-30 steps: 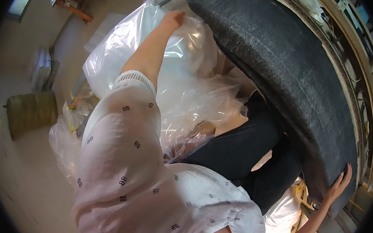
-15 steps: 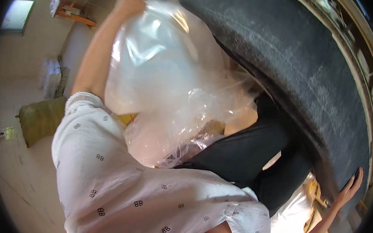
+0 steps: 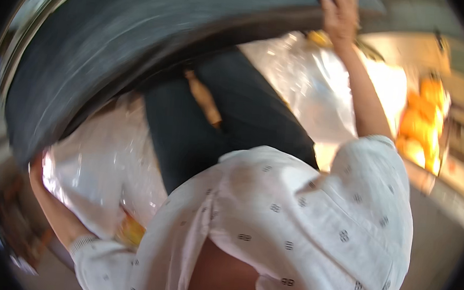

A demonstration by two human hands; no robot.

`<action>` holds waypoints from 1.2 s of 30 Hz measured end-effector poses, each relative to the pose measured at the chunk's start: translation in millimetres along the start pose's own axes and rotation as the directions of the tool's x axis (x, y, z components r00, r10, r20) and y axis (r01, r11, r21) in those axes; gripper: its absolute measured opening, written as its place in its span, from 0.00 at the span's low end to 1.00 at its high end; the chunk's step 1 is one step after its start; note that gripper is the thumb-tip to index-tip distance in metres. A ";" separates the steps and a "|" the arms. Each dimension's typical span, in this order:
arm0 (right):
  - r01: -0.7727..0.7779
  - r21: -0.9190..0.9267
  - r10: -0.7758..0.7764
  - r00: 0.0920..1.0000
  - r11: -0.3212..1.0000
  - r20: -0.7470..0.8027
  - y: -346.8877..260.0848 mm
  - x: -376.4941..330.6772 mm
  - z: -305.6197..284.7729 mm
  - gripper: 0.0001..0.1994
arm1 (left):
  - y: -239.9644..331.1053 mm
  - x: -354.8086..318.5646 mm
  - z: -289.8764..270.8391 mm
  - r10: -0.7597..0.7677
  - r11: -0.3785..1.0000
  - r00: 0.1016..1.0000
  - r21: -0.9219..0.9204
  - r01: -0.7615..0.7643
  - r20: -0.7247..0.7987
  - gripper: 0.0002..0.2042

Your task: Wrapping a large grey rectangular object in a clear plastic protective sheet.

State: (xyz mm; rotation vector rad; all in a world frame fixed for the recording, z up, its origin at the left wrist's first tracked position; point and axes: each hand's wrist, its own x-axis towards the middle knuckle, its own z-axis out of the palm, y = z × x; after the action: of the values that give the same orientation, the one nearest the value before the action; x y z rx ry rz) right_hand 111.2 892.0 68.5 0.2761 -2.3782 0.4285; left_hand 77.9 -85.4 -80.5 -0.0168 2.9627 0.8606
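A big black tyre (image 3: 141,45) arcs across the top of the blurred picture. My right hand (image 3: 337,14) reaches up and grips its upper rim at the top right. My left hand (image 3: 36,170) lies against the tyre's lower end at the left, too smeared to show its fingers. Crumpled clear plastic sheeting (image 3: 100,162) lies below the tyre, between my arms. My dark trouser legs (image 3: 217,122) stand in the middle, partly over the plastic. My white patterned shirt (image 3: 302,221) fills the lower part.
More clear plastic (image 3: 313,80) shows beside my right forearm. Blurred orange and yellow things (image 3: 424,122) sit at the right edge. A small yellow object (image 3: 132,230) lies under the plastic near my left sleeve.
The view has swung round sharply. My left hand has come down from the raised plastic to the tyre's low end. My right hand now appears at the top on the tyre rim.
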 end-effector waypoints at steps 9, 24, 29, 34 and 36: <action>-0.947 0.271 0.948 0.235 0.174 0.212 178.8 -309.6 -31.1 0.09 | 175.3 -38.0 -18.6 -0.151 0.904 0.510 0.090 0.418 -0.846 0.16; -0.817 -0.576 0.974 -0.111 0.024 0.198 426.0 -421.5 -26.6 0.39 | 566.0 15.9 192.6 0.323 0.941 0.790 0.267 -0.209 -0.521 0.18; -0.728 -0.426 0.840 -0.505 -0.537 -0.196 341.2 -402.3 -35.6 0.46 | 565.2 10.2 181.9 0.280 0.946 0.835 0.284 -0.156 -0.474 0.19; -0.968 -0.197 0.988 -0.144 -0.153 -0.058 379.6 -374.3 -24.8 0.47 | 548.2 12.8 171.2 0.296 0.929 0.842 0.342 -0.143 -0.452 0.19; -0.954 -0.212 0.976 -0.219 -0.212 0.010 407.9 -402.3 -14.9 0.47 | 544.6 17.8 176.4 0.300 0.927 0.850 0.341 -0.154 -0.432 0.18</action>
State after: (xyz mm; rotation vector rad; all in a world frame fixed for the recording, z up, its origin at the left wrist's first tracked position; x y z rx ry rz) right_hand 289.8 1306.4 -284.9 -2.0304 -2.1565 0.9506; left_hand 54.9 469.0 61.2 0.1693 3.5965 0.4663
